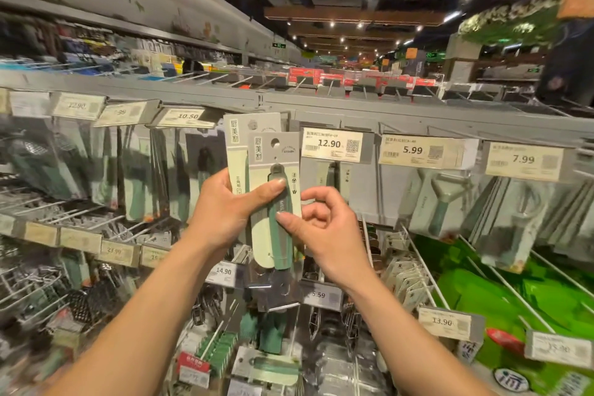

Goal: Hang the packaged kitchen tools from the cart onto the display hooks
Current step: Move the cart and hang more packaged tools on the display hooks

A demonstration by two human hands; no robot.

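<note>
**Two packs in your hands, neither on a hook yet.**

Your left hand (225, 209) grips both at once: the front card pack (273, 151), grey and pale green with a green-handled tool sealed on it, and the rear card pack (236, 138) of the same make, fanned out behind it. Your right hand (324, 228) pinches the front card pack, with the thumb on the green handle and the forefinger curled to the card's right edge. You hold both up before the top row, just left of the white 12.90 price tag (334, 145), under which similar hanging packs (332, 175) show. The front card's punched hole is free, with no hook through it, so I judge this pair is still to hang. The cart is out of view, so you cannot tell how much stock remains.
</note>
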